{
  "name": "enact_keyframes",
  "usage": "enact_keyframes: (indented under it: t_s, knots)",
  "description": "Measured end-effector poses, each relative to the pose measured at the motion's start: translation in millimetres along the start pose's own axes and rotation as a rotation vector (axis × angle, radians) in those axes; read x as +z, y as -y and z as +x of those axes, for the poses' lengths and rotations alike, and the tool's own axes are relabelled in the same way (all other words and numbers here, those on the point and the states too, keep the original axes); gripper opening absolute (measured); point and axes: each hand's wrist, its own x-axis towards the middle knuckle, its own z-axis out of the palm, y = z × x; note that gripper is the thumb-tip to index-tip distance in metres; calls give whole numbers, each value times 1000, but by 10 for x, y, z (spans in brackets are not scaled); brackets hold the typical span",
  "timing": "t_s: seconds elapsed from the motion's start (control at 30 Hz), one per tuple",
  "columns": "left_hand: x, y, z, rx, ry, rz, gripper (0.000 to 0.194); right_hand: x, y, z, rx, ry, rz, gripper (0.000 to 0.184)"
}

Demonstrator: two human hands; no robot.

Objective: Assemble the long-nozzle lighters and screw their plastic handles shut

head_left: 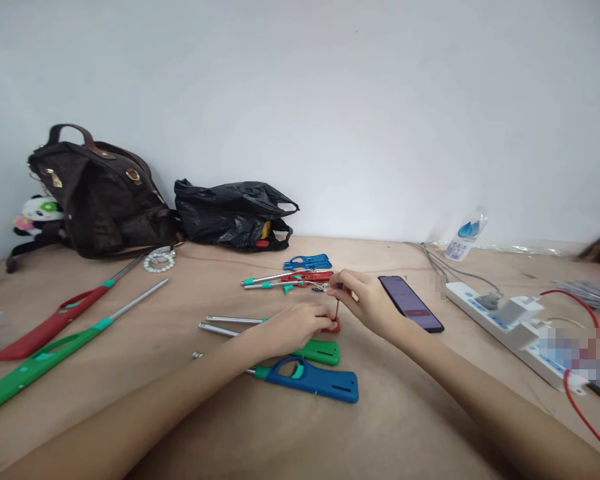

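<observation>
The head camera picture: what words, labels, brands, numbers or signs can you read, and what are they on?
No word or number can be read for certain.
Bottle: blue drop-shaped sign; lettering below too blurred.
Phone: screen text too small.
Power strip: blue markings, too small.
Nearest blue lighter: no lettering I can make out.

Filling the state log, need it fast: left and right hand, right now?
Left hand: on the red handle between the hands; whether closed around it, can't tell.
Right hand: closed, holding a thin upright tool.
</observation>
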Motion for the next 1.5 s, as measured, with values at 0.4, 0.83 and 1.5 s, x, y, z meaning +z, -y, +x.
enact_keyframes:
  t_s: [0.4, 0.83, 1.5]
  knots:
    - [-9, 6, -36, -53, 35, -40, 28, -190, -81, 51, 210, 132, 234, 12]
    - [12, 15, -29, -54, 26, 13, 29, -201, -72, 33, 54, 159, 297, 33]
    - [17, 33, -41, -53, -3, -37, 31, -83, 23, 9, 155, -44, -138, 8]
